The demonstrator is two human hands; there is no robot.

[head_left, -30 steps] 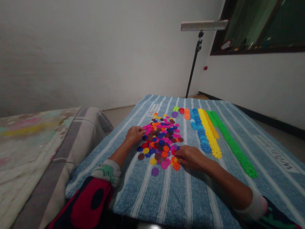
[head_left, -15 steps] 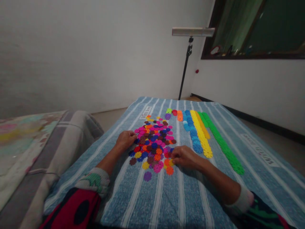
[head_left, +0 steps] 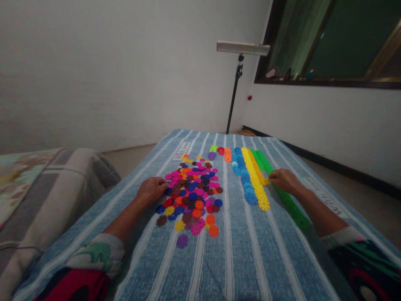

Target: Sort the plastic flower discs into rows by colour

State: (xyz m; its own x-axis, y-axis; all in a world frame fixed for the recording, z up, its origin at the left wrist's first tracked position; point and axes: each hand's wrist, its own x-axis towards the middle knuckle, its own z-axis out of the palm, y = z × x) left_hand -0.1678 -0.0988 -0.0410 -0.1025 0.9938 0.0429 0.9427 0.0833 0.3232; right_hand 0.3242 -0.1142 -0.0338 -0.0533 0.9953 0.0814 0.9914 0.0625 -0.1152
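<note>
My right hand (head_left: 283, 180) pinches a golden-yellow notched plastic disc (head_left: 265, 182) at the near end of the amber row (head_left: 257, 168). That row lies between a longer bright yellow row (head_left: 256, 177) and a green row (head_left: 290, 205), which passes partly under my hand. At the left edge of a mixed pile of notched discs (head_left: 192, 190) rests my left hand (head_left: 153, 188), its fingers closed together; whatever is in them is hidden. Pink, brown, dark blue, orange, red and yellow discs overlap in the pile. A single purple disc (head_left: 182, 241) lies at its near end.
Blue discs (head_left: 247, 184) form a row beside the yellow one. Short orange (head_left: 228, 155), red (head_left: 221, 151), lime (head_left: 213, 148) and purple (head_left: 212, 156) groups sit farther back. A striped blue cloth (head_left: 216, 267) covers the table. Behind stands a lamp on a pole (head_left: 233, 98); a covered bed (head_left: 84, 167) is left.
My right hand has moved from the pile's right edge across to the amber row, carrying a yellow disc. My left hand stays by the pile. The camera view has shifted slightly.
</note>
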